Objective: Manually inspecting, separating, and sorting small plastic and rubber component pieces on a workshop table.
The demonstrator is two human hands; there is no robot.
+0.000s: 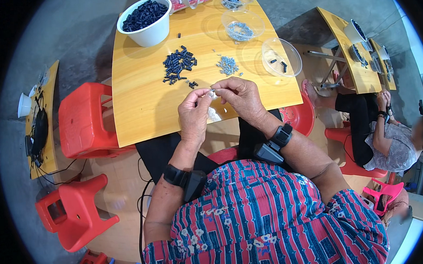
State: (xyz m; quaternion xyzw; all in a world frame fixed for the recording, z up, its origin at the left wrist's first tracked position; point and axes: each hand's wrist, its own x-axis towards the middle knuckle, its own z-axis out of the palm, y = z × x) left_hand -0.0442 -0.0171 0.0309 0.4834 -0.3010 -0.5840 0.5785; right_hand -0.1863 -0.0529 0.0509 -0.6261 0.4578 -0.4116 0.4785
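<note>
My left hand [194, 113] and my right hand [243, 100] meet over the table's near edge. Thumbs and fingers of both are closed in a pinch on one tiny part, mostly covered by the fingertips. A dark bit shows against my left fingers; whether it is held there I cannot tell. Just beyond my hands lie a loose pile of short black plastic tubes [178, 66] and, right of it, a smaller heap of silvery metal pieces [227, 65]. A clear plastic bowl [297, 62] to the right holds a few black tubes.
On the wooden table [139, 107], a white bucket [153, 35] full of black pieces stands far left. Clear bowls with metal parts [240, 31] stand far right. A red stool [86, 121] is left of the table, a red basin [301, 116] right. Another person [386, 138] sits farther right.
</note>
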